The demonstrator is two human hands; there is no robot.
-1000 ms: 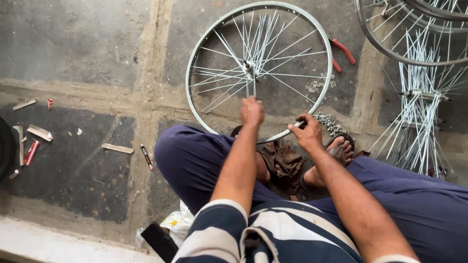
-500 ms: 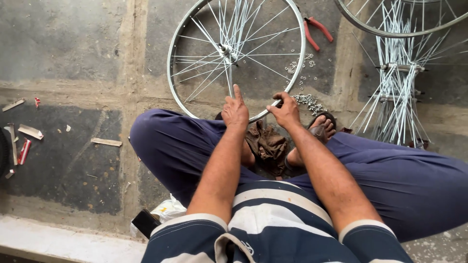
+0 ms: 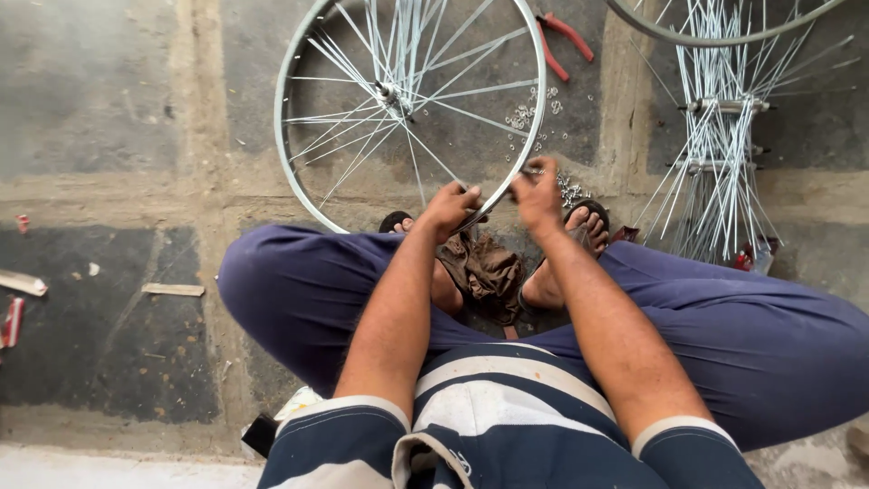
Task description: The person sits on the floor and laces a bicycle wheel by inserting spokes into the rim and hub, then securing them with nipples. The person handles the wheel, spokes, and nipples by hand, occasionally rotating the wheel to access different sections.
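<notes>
Wheel (image 3: pixel 409 100) lies flat on the floor at twelve o'clock from my knees, its near rim at my feet. My left hand (image 3: pixel 450 208) is curled closed over that rim; my right hand (image 3: pixel 536 192) pinches something small beside it, probably a spoke nipple, though blur hides it. Red pliers (image 3: pixel 563 38) lie at one o'clock.

The wheel rim (image 3: pixel 299 72) lies before the crossed legs, pliers (image 3: pixel 563 36) behind it (spoke bundles (image 3: pixel 720 154) right).
</notes>
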